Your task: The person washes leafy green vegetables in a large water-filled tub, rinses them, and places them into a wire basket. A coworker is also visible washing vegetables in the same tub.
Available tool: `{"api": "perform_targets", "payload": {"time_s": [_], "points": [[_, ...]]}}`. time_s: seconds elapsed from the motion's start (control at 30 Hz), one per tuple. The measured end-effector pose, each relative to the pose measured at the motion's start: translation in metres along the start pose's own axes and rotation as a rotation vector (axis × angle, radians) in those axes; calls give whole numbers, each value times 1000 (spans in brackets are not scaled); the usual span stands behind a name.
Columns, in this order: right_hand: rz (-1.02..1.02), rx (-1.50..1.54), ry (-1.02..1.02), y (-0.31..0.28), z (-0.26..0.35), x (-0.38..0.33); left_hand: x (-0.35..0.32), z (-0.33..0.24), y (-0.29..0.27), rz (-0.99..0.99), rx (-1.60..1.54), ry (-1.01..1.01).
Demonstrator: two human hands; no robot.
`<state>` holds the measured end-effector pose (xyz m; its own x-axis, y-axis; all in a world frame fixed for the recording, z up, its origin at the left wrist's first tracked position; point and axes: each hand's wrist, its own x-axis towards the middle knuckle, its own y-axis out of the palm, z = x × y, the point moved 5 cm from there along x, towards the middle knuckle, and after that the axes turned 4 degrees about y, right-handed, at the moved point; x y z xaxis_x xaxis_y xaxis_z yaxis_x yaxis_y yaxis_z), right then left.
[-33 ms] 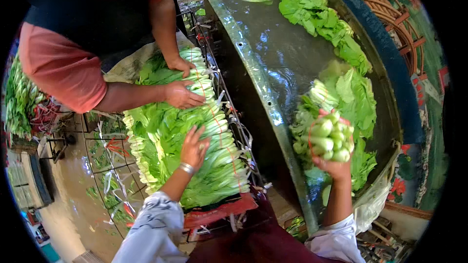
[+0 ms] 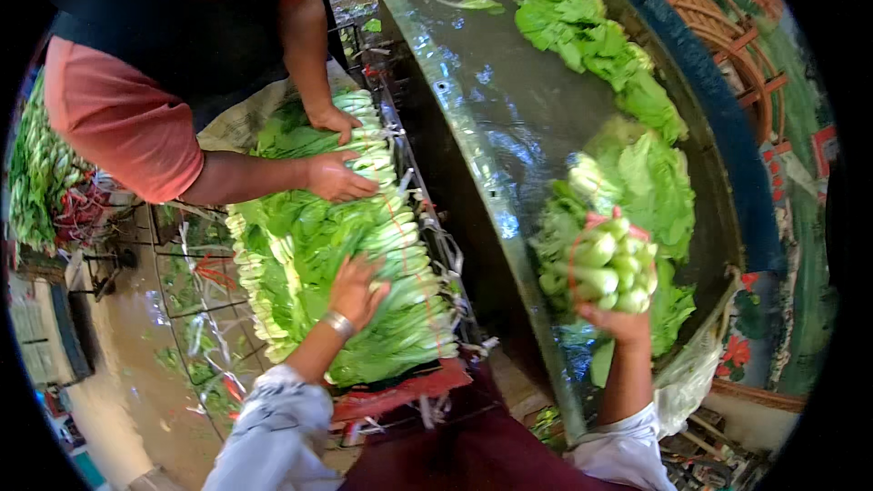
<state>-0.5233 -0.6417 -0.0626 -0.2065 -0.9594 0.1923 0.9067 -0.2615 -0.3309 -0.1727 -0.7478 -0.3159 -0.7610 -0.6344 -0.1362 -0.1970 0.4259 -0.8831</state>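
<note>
my right hand (image 2: 620,320) has its fingers clamped on a bok choy bunch (image 2: 607,259) over the water tub (image 2: 727,155), left hand (image 2: 356,289) pressing fingers spread on the stacked greens (image 2: 364,245)

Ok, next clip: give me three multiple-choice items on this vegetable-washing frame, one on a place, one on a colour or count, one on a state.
1. Where does the left hand rest?
A. on the stacked greens
B. in the water
C. on the floor

2. What colour is the co-worker's sleeve?
A. blue
B. salmon red
C. white

3. What is the right hand doing?
A. hanging empty
B. pressing the trough rim
C. holding a tied bunch of greens above the water trough

Key: 1 A, palm lies flat on the pile; 2 B, the upper arm shows that colour; 3 C, fingers grip the bunch from below.
</note>
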Motion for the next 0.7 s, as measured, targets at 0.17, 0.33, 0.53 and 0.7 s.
{"api": "perform_targets", "payload": {"time_s": [0.17,0.33,0.53,0.7], "points": [[382,-157,-321,49,125,2,-80,-149,-188,-347,-437,1],[463,87,-361,122,196,-19,-101,-242,-238,-706,-768,274],[640,306,-86,179,174,-82,-194,-223,-226,-1023,-1344,-37],[671,203,411,208,120,-105,-214,-196,-178,-800,-1065,-169]]}}
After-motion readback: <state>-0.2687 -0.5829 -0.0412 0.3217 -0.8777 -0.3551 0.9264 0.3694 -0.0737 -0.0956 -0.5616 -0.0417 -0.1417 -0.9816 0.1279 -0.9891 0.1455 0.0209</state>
